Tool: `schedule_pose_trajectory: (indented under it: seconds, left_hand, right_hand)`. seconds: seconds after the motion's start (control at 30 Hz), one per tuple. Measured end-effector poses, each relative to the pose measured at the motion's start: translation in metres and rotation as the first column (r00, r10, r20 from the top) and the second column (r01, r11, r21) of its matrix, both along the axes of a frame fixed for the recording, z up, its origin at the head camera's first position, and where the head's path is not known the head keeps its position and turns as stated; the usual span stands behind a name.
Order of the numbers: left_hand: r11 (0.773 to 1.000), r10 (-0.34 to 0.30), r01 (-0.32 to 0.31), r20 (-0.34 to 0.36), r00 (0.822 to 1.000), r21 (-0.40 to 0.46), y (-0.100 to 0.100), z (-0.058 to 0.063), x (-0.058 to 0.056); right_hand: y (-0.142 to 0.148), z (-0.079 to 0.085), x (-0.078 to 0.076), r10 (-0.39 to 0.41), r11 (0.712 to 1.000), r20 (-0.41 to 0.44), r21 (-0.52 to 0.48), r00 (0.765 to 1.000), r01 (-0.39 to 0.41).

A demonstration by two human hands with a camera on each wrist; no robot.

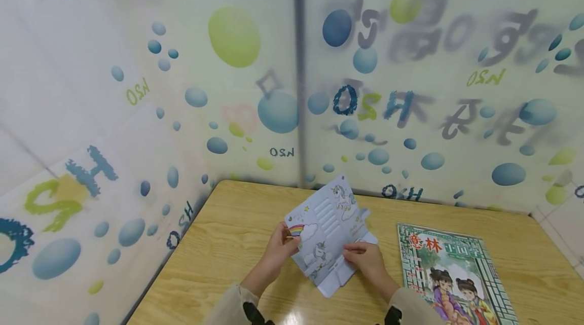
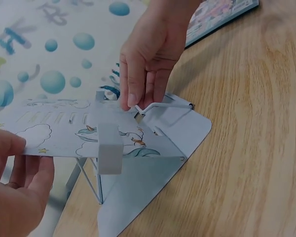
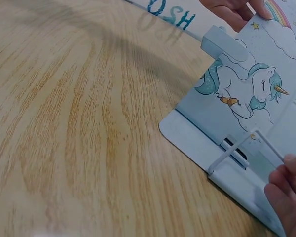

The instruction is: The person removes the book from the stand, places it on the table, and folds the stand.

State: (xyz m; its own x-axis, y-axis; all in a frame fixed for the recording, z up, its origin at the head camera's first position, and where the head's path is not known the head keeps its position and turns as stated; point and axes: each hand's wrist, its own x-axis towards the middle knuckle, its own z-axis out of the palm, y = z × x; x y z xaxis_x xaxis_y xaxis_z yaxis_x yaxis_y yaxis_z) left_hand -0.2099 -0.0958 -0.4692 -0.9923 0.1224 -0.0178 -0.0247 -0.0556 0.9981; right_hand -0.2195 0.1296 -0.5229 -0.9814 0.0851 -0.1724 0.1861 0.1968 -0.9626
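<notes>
A white metal book stand (image 1: 326,233) printed with unicorns, clouds and a rainbow is tilted above its base plate on the table. My left hand (image 1: 279,244) grips the panel's left edge, thumb on the printed face and fingers beneath. My right hand (image 1: 367,259) is at the lower right edge. There its fingers pinch a bent white wire arm (image 3: 239,148), hinged at the stand's lower edge. Thin wire legs (image 2: 92,182) show under the panel in the left wrist view. A pale clip-like block (image 3: 218,43) sticks up from the panel's edge.
A green-bordered magazine (image 1: 456,274) with two drawn figures lies to the right on the wooden table (image 1: 219,233). Patterned curtain-like walls (image 1: 255,112) with bubbles and letters rise behind the table and along its left side.
</notes>
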Motion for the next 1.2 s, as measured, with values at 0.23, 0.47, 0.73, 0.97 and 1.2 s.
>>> schedule_pose_trajectory:
  seconds: [0.23, 0.47, 0.73, 0.97, 1.2]
  left_hand:
    - [0.998, -0.05, 0.05, -0.004, 0.999, 0.046, 0.003, -0.001, 0.006]
    - [0.989, -0.089, 0.084, 0.033, 0.995, 0.125, 0.009, -0.001, 0.014]
    - [0.977, -0.131, 0.119, 0.062, 0.989, 0.175, 0.019, -0.002, 0.022]
    - [0.962, -0.204, 0.191, 0.045, 0.978, 0.194, 0.024, -0.005, 0.026]
    - [0.94, -0.262, 0.251, 0.02, 0.965, 0.23, 0.027, -0.008, 0.028]
  right_hand:
    - [0.006, 0.002, 0.0, -0.004, 1.0, 0.011, 0.017, 1.0, 0.004]
    - [0.011, 0.002, 0.0, -0.019, 1.0, -0.006, 0.022, 1.0, 0.019]
    - [0.018, 0.005, -0.002, 0.007, 0.998, 0.006, 0.057, 1.0, -0.008]
    - [0.023, 0.005, -0.003, 0.014, 0.997, 0.006, 0.077, 1.0, -0.015]
    - [0.028, 0.008, -0.005, 0.027, 0.993, 0.023, 0.112, 0.999, -0.029]
